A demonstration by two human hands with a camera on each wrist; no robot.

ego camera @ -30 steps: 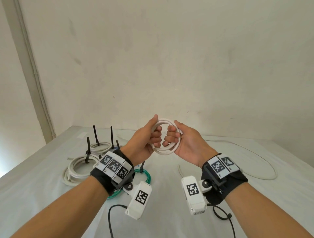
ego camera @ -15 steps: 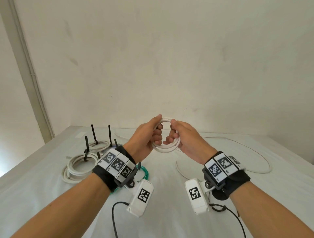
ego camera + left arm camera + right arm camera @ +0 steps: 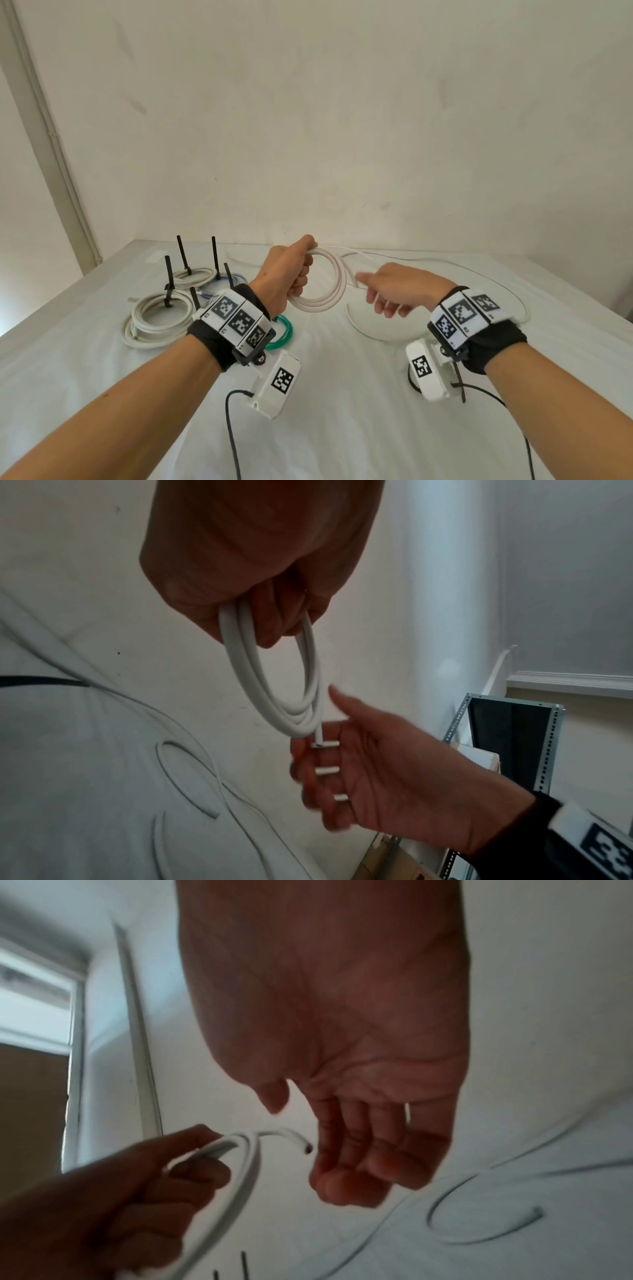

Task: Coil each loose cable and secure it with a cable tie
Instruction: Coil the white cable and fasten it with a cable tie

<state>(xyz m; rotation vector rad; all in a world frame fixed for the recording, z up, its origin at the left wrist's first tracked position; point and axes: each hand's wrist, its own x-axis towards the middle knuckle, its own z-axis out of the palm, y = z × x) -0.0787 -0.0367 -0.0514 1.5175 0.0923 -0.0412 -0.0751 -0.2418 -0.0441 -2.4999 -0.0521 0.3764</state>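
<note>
A white cable wound into a small coil (image 3: 337,284) hangs above the table, and my left hand (image 3: 298,274) grips it at its left side in a closed fist. In the left wrist view the coil (image 3: 250,677) dangles below the left hand (image 3: 260,574), its cut end pointing at the right palm. My right hand (image 3: 380,298) floats just right of the coil, fingers relaxed, holding nothing. The right wrist view shows the right hand (image 3: 349,1150) loosely curled beside the coil (image 3: 240,1172). No cable tie is on this coil.
Tied white coils (image 3: 157,315) with upright black cable ties (image 3: 169,277) lie at the left, a green coil (image 3: 282,329) beside them. A short curved white cable (image 3: 363,325) and a long thin one (image 3: 479,274) lie loose on the white table (image 3: 342,428).
My right hand has let go of the coil and moved off to the right, opening. The left hand alone keeps the coil, which has grown wider and dropped a little.
</note>
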